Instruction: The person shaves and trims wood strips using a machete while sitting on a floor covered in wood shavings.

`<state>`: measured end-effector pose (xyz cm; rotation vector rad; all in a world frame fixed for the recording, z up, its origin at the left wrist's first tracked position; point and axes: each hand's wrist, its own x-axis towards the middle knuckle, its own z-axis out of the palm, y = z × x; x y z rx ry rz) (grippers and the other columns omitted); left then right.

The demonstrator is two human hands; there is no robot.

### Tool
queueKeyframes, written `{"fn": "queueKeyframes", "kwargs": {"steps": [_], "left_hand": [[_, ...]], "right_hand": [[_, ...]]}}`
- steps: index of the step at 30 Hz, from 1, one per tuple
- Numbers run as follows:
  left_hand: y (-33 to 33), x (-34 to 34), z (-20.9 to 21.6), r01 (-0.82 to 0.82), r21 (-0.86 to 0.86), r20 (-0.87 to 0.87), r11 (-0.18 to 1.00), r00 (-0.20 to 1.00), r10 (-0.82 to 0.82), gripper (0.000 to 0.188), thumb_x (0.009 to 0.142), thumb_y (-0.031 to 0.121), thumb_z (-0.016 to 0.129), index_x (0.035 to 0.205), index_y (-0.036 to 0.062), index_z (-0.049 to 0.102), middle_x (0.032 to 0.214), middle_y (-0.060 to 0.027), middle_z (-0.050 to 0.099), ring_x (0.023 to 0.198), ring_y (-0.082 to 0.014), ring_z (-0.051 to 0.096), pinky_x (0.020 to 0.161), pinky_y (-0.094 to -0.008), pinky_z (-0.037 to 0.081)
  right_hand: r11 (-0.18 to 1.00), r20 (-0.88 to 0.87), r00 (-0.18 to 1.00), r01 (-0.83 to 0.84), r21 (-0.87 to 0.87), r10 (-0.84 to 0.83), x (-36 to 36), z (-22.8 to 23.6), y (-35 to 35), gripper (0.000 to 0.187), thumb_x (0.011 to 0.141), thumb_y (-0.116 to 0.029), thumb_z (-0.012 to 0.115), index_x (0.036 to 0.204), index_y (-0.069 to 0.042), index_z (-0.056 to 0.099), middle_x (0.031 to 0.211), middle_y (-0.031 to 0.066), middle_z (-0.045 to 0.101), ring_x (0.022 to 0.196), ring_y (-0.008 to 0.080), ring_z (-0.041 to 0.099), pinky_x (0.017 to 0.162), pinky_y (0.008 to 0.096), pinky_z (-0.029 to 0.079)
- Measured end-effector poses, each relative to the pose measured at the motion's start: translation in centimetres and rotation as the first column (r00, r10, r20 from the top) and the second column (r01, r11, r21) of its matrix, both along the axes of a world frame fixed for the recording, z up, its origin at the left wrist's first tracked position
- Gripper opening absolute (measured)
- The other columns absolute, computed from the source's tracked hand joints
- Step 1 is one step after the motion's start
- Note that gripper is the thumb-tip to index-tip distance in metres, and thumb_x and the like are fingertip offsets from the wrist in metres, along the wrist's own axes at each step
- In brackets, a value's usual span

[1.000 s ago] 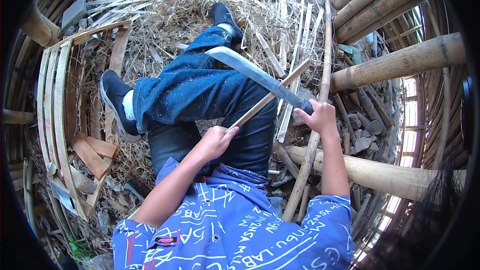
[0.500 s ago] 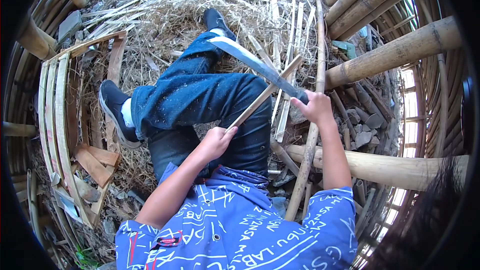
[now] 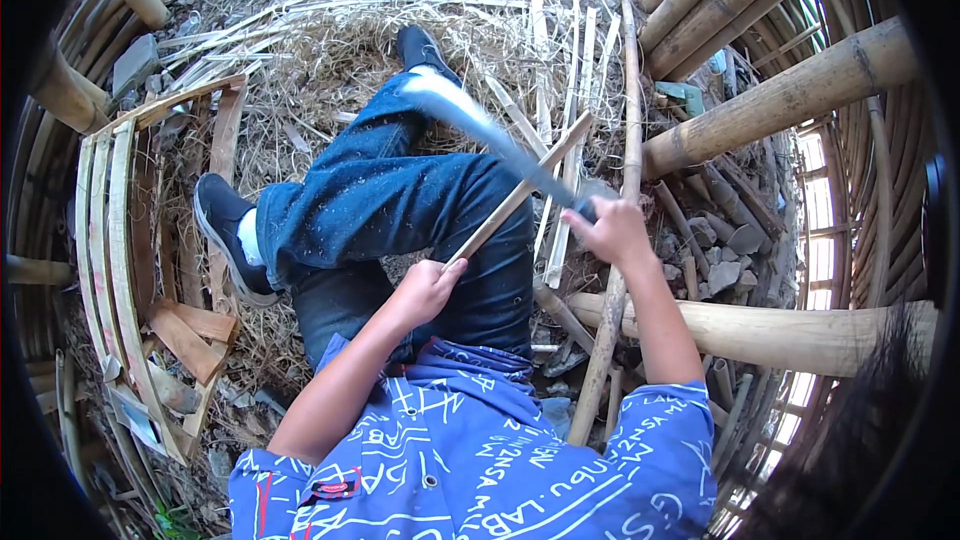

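Observation:
My left hand is closed round the lower end of a bamboo strip, which slants up to the right above my bent knee. In my right hand is the dark handle of a machete, gripped with the fingers wrapped round it. Its long blade points up and to the left, crossing the strip near the strip's upper end. The blade is blurred by motion, so I cannot tell whether its edge touches the strip. Small pale shavings speckle my jeans.
A slatted wooden frame lies at the left. Pale split bamboo strips and curly shavings cover the ground ahead. To my right are a long thin pole, thick bamboo poles and broken stones.
My right hand and the machete have shifted slightly left and down, the blade now smeared. My left hand still grips the strip, nearly in the same place.

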<state>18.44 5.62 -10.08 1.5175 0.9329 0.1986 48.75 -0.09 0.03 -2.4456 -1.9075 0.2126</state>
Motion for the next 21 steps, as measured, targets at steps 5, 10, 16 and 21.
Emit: {"fn": "queueKeyframes", "kwargs": {"steps": [5,10,16,21], "left_hand": [[-0.3,-0.1,0.6,0.023,-0.061,-0.005,0.998,1.000,-0.024,0.061,0.101,0.044,0.047,0.060,0.0000,0.050,0.049,-0.0006,0.039,0.050,-0.0103,0.038,0.047,-0.0361,0.034],[0.4,0.4,0.0,0.009,-0.006,0.057,1.000,0.998,-0.008,0.061,0.102,0.043,0.047,0.059,0.0003,0.049,0.050,0.0007,0.040,0.050,-0.0095,0.038,0.046,-0.0351,0.034],[-0.4,0.0,0.4,0.027,-0.034,0.016,0.999,1.000,-0.026,0.061,0.101,0.042,0.048,0.064,-0.0072,0.050,0.051,-0.0117,0.038,0.053,-0.0138,0.038,0.051,-0.0400,0.037],[-0.1,0.1,0.0,0.006,-0.055,0.028,0.998,1.000,-0.004,0.059,0.101,0.042,0.048,0.062,-0.0022,0.051,0.051,-0.0033,0.040,0.051,-0.0111,0.038,0.049,-0.0360,0.035]], "right_hand": [[0.999,0.080,0.997,0.002,0.050,-0.006,3.1,-0.4,-0.7,0.064,0.081,-0.074,0.054,0.073,-0.012,0.067,0.062,0.0158,0.064,0.061,0.0338,0.067,0.062,0.0454,0.053],[0.969,-0.153,0.960,0.217,-0.119,-0.234,3.4,1.4,0.9,0.064,0.082,-0.071,0.056,0.074,-0.009,0.067,0.066,0.0162,0.067,0.068,0.0332,0.069,0.065,0.0457,0.054],[0.996,0.088,0.992,-0.094,-0.005,0.094,3.3,0.0,-0.5,0.069,0.082,-0.075,0.051,0.073,-0.008,0.065,0.068,0.0160,0.066,0.065,0.0348,0.066,0.066,0.0462,0.053],[0.973,-0.128,0.967,0.226,0.038,-0.220,5.2,-1.4,0.9,0.066,0.086,-0.070,0.049,0.074,-0.007,0.064,0.070,0.0191,0.067,0.070,0.0388,0.068,0.068,0.0477,0.054]]}}
